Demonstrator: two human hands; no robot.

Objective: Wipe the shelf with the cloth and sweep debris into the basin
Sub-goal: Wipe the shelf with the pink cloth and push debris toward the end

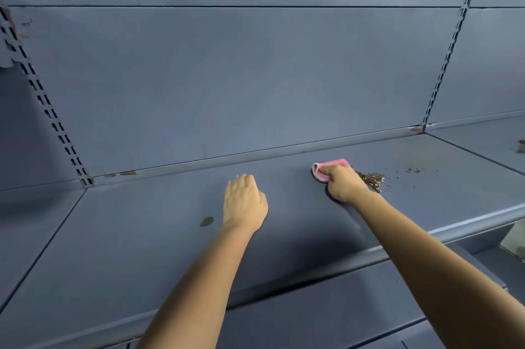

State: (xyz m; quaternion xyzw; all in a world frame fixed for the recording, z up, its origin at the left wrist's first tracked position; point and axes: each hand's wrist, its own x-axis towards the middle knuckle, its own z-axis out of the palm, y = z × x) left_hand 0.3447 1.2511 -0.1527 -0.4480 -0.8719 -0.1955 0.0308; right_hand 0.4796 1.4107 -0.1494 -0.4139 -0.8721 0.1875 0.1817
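Observation:
A blue-grey metal shelf (pixel 159 235) runs across the view. My right hand (pixel 345 182) grips a bunched pink cloth (pixel 329 168) and presses it onto the shelf towards the back. A small heap of brown debris (pixel 373 180) lies just right of that hand, with fine crumbs (pixel 413 170) scattered further right. My left hand (pixel 245 202) rests flat on the shelf, palm down, fingers together, holding nothing. A dark stain (pixel 206 221) sits on the shelf left of my left wrist. No basin is in view.
The blue back panel (pixel 227 78) rises behind the shelf, with slotted uprights at the left (pixel 42 98) and right (pixel 446 61). A neighbouring shelf section (pixel 488 141) continues to the right with a bit of debris (pixel 521 146) on it. A lower shelf (pixel 326 309) juts out below.

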